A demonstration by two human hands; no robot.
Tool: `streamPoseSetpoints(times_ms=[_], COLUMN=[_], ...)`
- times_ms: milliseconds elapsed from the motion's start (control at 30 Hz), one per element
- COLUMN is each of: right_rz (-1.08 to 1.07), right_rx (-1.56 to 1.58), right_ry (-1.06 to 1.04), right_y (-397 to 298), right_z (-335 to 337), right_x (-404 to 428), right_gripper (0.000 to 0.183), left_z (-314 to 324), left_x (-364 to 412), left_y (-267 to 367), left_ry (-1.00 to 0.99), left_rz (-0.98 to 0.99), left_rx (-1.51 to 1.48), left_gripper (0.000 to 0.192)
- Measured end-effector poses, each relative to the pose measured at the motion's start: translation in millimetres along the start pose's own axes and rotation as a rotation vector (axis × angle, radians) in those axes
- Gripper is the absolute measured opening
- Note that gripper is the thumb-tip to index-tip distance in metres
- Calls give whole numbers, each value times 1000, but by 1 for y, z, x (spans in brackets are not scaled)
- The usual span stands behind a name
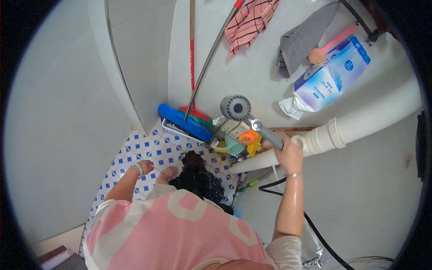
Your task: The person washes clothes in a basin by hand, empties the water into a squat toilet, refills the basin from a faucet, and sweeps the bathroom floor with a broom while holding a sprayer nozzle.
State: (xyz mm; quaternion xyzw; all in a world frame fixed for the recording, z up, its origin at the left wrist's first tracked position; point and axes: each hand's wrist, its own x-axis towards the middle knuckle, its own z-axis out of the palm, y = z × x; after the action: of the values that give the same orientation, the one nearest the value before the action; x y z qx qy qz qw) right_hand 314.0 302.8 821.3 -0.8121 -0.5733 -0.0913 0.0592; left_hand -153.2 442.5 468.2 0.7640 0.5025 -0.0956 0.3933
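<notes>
My right hand [290, 155] grips the handle of a grey shower head [238, 107], which is raised in front of the wall with its round face partly in view. No water spray can be made out. A black hose [317, 229] runs below my right arm. My left hand [145, 167] hangs low on the left over the tiled floor, fingers curled; whether it holds anything is too small to tell. Between my foot [168, 172] and the pipe lies a dark heap [199, 179], partly speckled like patterned cloth.
A blue broom [185, 123] and a red-handled broom [192, 67] lean in the corner. Beside them a mint-green scoop [233, 145] and an orange item [249, 137] sit among clutter. A thick white pipe [324, 138] crosses at right. Above hang a pink towel [248, 25] and tissue pack [332, 76].
</notes>
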Motion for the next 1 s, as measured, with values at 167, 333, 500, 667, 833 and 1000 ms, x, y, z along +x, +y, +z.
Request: streamPoseSetpoints(times_ms=[167, 333, 500, 667, 833, 1000], right_rz=[432, 683, 944, 1270, 1530, 1593], right_rx=[288, 399, 385, 509, 581, 343], right_ry=[-174, -78, 220, 576, 244, 235], right_y=[-13, -42, -71, -91, -113, -141], right_z=[87, 137, 149, 146, 152, 155], right_x=[-30, -70, -108, -159, -210, -237], right_gripper=[31, 31, 29, 28, 26, 26], left_z=[-65, -186, -334, -414, -408, -430], left_x=[109, 254, 445, 517, 522, 534], left_y=[3, 56, 78, 195, 225, 221], left_ry=[90, 215, 463, 452, 387, 481], left_rz=[219, 401, 279, 191, 69, 201], left_rx=[-37, -141, 65, -873, -1052, -1229], left_gripper=[30, 29, 41, 48, 15, 15])
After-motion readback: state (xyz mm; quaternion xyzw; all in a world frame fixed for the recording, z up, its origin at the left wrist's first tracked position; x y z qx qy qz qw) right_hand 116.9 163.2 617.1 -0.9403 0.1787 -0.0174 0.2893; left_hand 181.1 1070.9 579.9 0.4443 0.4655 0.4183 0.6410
